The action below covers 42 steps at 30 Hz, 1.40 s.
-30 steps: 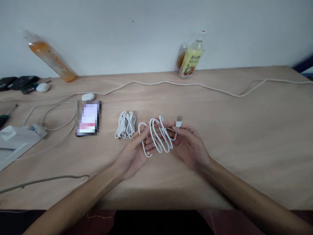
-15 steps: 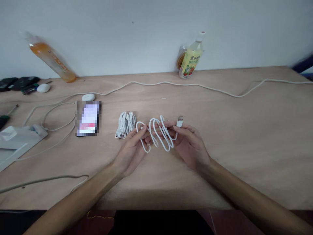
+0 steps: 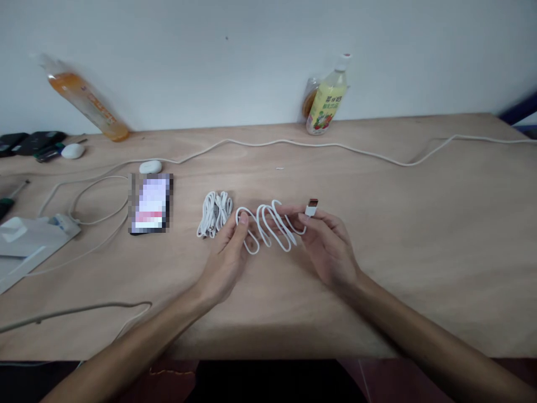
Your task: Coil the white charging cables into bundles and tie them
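A white USB cable (image 3: 265, 226) hangs in loose coils between my two hands, above the table. My left hand (image 3: 229, 249) is closed on the left end of the coils, its thumb pressing on a loop. Its fingers are partly hidden behind the cable. My right hand (image 3: 329, 240) pinches the cable just below its USB plug (image 3: 311, 207), which points up with the metal end showing. Beyond my left hand, white cables (image 3: 215, 214) tied in bundles lie on the table.
A phone (image 3: 151, 204) lies to the left, with a white earbud case (image 3: 150, 167) behind it. A long white cord (image 3: 289, 143) crosses the table (image 3: 419, 224). Along the wall stand an orange drink bottle (image 3: 90, 106) and a yellow-labelled bottle (image 3: 327, 103). White packaging (image 3: 29, 246) sits far left.
My hands have drawn slightly apart, and the coils between them have spread a little. The USB plug has tilted to the right in my right hand.
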{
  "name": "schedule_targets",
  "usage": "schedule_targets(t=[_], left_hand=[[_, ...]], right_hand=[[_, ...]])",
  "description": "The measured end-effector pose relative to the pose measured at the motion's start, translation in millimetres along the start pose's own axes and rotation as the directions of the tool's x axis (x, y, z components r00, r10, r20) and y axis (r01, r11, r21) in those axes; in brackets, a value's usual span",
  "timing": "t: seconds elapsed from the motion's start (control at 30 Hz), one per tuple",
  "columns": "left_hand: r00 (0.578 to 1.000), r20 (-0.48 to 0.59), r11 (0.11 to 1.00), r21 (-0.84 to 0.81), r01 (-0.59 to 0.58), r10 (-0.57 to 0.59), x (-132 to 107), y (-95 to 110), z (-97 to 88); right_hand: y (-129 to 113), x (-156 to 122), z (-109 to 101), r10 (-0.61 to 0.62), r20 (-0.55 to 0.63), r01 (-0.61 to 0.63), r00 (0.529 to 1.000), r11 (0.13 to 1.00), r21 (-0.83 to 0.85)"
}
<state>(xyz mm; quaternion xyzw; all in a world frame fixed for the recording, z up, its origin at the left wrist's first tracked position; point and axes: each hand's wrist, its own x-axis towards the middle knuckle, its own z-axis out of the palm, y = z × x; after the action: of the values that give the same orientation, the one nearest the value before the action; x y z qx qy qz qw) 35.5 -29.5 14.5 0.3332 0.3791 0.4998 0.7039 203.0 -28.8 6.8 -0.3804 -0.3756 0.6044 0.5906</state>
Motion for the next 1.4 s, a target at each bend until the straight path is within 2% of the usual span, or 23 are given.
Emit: schedule_targets(t=[0.27, 0.57, 0.8, 0.97, 1.07, 1.23, 1.4], left_hand=[[0.996, 0.009, 0.993, -0.079, 0.091, -0.091, -3.7, 6.5, 4.3], [0.992, -0.016, 0.988, -0.086, 0.126, -0.128, -3.2, 10.5, 4.5], [0.99, -0.007, 0.99, 0.004, 0.138, -0.138, -3.3, 11.6, 0.9], [0.974, 0.026, 0.974, 0.029, 0.224, -0.225, -3.3, 15.2, 2.8], [0.971, 0.052, 0.972, 0.041, 0.233, -0.235, -3.3, 16.5, 0.5], [0.976, 0.062, 0.977, 0.047, 0.208, -0.211, -2.0, 14.8, -4.4], [0.975, 0.082, 0.978, 0.024, 0.206, -0.207, -0.8, 12.5, -3.6]], right_hand=[[-1.4, -3.2, -0.8, -0.024, -0.061, 0.014, 0.998, 0.987, -0.161], [2.2, -4.6, -0.8, 0.0, -0.096, -0.025, 0.995, 0.965, -0.259], [5.1, -1.4, -5.4, 0.141, -0.052, -0.149, 0.989, 0.96, -0.235], [11.2, -0.3, -8.0, 0.237, -0.055, -0.242, 0.97, 0.963, -0.122], [12.2, -0.1, -8.3, 0.277, -0.04, -0.279, 0.96, 0.958, -0.069], [6.9, -1.8, -4.8, 0.31, -0.001, -0.31, 0.951, 0.951, 0.0], [4.2, -3.5, -1.6, 0.3, 0.038, -0.299, 0.953, 0.954, -0.022]])
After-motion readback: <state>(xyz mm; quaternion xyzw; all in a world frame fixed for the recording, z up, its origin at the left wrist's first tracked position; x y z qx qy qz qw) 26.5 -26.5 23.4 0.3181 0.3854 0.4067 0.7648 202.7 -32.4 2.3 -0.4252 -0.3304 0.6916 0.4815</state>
